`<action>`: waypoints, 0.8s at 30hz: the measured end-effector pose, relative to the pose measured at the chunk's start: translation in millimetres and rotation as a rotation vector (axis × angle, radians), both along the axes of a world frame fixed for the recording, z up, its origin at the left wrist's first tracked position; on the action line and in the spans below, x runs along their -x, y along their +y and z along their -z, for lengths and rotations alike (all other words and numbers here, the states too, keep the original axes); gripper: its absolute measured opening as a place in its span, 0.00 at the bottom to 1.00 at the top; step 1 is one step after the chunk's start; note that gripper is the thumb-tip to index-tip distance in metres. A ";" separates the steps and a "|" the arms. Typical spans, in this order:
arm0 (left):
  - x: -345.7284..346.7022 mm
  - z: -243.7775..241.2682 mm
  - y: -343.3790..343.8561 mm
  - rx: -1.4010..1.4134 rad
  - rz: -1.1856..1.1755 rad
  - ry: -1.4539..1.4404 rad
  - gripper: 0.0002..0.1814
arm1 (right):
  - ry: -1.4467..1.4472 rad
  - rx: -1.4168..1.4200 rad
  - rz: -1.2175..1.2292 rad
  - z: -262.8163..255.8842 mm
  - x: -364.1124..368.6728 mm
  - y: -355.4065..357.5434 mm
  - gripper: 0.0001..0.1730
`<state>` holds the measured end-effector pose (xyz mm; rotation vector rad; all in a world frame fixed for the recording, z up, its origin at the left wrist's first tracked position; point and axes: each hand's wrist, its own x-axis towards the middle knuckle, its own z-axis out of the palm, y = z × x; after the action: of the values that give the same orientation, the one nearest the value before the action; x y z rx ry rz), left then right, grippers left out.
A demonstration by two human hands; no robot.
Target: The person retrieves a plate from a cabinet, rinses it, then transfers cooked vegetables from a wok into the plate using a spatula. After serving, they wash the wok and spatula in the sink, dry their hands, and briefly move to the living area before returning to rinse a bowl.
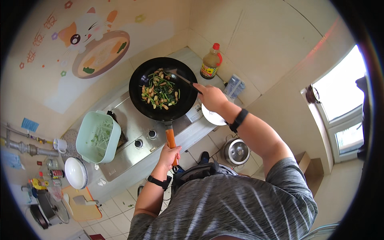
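Note:
A black wok (180, 111) sits over the right side of a steel gas stove (126, 162). My left hand (168, 155) is closed around its orange wooden handle (170, 138). My right hand (212, 97) grips the dark handle of a spatula (183, 78), whose brownish blade rests in the wok at the upper edge of the food. Cooked green stems and leaves with browned meat pieces (160, 91) lie in the wok. Partly hidden beneath my right hand and forearm is a white plate (212, 116) at the counter edge.
A red-capped sauce bottle (211, 63) stands behind the wok. On the stove's left are a mint-green basket (117, 144) with leaf scraps, a white bowl (75, 174) and a mug (60, 145). A cleaver (84, 200) lies on a cutting board (87, 214). A lidded pot (237, 151) stands on the floor.

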<state>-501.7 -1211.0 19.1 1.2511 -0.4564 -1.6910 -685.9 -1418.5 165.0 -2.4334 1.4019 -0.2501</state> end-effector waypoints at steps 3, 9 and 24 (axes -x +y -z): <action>-4.4 -7.0 10.1 0.017 0.042 -0.147 0.18 | 0.013 -0.047 0.057 -4.1 -9.5 -0.5 0.26; -9.1 -23.8 18.8 0.031 0.064 -0.270 0.16 | 0.112 -0.084 0.000 -11.1 13.7 36.1 0.28; 29.4 -49.5 1.8 0.099 0.031 -0.328 0.17 | -0.017 -0.047 -0.002 -51.3 135.3 51.1 0.25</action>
<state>-531.0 -1209.1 68.6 1.4591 -0.7492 -1.4721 -821.2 -1367.4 216.3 -2.3887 1.3830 -0.2343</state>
